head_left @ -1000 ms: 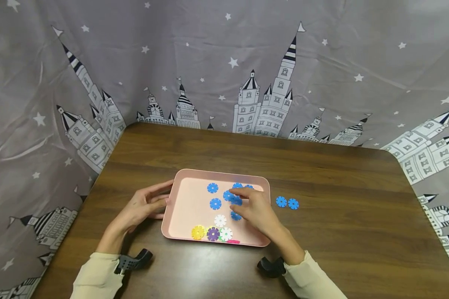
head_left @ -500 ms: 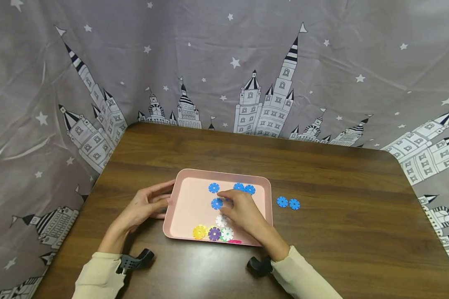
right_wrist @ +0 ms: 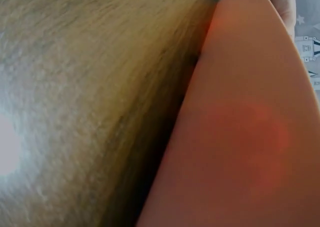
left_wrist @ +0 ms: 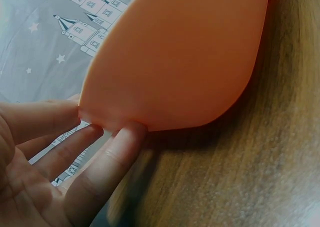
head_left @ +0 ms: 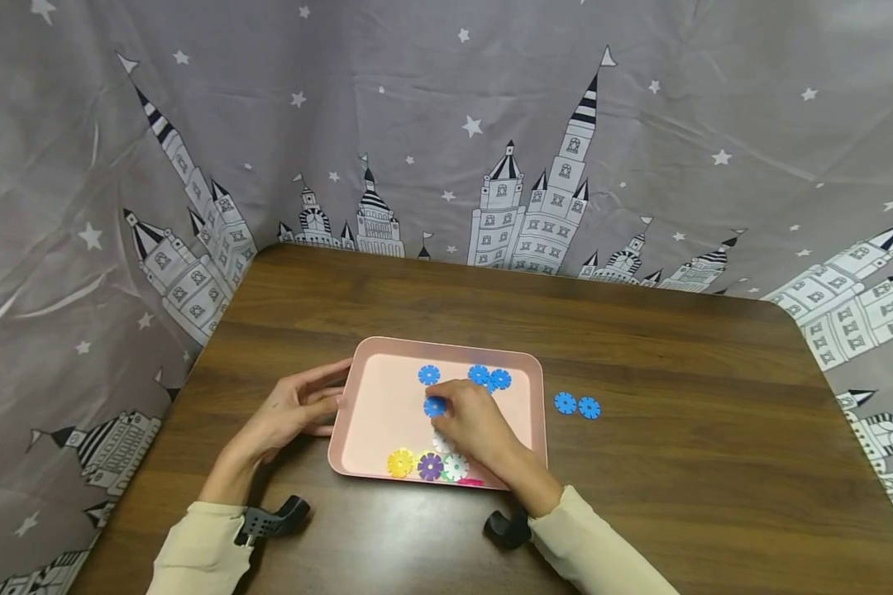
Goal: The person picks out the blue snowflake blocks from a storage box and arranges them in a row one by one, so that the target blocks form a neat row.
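In the head view my left hand (head_left: pixel 292 406) rests its fingertips against the left end of a shallow pink tray (head_left: pixel 351 388). The left wrist view shows its fingers (left_wrist: pixel 95 184) stretched to that end wall. Inside the tray my right hand (head_left: pixel 478 426) pinches a blue notched snowflake disc (head_left: pixel 434 406) between thumb and index finger. Another blue disc (head_left: pixel 429 375) lies just beyond it. Part of a white snowflake disc (head_left: pixel 441 442) shows beside the right thumb, and the tray floor under the palm is hidden. The right wrist view shows only the tray's outer wall (right_wrist: pixel 240 152) and tabletop.
More blue discs (head_left: pixel 479 375) lie in the tray's far right part. Yellow (head_left: pixel 399 463), purple (head_left: pixel 430 467) and white discs (head_left: pixel 456 468) line its near wall with a pink piece (head_left: pixel 470 482). Two blue discs (head_left: pixel 576 406) lie on the wooden table (head_left: pixel 685 430) outside.
My right hand has moved left across the tray, from the cluster of blue discs to the blue disc near the middle. Its fingers have closed in. The left hand stays at the tray's end.
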The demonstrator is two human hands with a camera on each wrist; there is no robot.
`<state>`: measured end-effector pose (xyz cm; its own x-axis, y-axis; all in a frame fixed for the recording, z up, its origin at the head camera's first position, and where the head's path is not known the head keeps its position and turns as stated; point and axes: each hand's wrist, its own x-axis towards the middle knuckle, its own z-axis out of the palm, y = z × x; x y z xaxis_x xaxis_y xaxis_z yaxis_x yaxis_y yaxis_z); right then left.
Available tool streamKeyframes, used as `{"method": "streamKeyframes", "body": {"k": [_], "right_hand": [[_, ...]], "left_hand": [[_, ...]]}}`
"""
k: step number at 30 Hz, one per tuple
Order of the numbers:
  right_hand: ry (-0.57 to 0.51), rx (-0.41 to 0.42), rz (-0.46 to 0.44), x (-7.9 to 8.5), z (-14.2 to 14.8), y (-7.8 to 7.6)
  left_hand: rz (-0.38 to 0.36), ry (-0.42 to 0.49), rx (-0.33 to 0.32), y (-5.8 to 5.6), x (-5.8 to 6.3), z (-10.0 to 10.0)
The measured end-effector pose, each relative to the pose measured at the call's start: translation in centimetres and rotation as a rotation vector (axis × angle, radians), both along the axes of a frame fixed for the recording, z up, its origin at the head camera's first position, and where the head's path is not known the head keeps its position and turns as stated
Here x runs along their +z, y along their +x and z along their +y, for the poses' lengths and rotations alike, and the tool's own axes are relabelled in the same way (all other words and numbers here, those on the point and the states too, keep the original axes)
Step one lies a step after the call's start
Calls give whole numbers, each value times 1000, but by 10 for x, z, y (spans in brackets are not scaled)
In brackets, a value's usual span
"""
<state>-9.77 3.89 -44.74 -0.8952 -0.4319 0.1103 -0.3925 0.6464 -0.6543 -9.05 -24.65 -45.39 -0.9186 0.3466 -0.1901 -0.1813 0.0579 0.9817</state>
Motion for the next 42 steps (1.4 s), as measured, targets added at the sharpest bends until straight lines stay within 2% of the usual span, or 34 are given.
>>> {"method": "streamKeyframes", "body": {"k": [11, 17, 25, 33, 42], "right_hand": [[54, 3, 71, -3, -3, 0], [87, 35, 116, -3, -4, 0], [57, 55, 164, -3, -4, 1], [26, 11, 163, 8, 6, 2], [-19, -72, 249, 23, 42, 1]], "left_hand": [[5, 6, -2, 0, 1, 1], [5, -17, 5, 0, 3, 1], [-4, -25, 9, 1, 2, 2], [-6, -17, 10, 1, 2, 3], [2, -31, 14, 2, 3, 2]]}}
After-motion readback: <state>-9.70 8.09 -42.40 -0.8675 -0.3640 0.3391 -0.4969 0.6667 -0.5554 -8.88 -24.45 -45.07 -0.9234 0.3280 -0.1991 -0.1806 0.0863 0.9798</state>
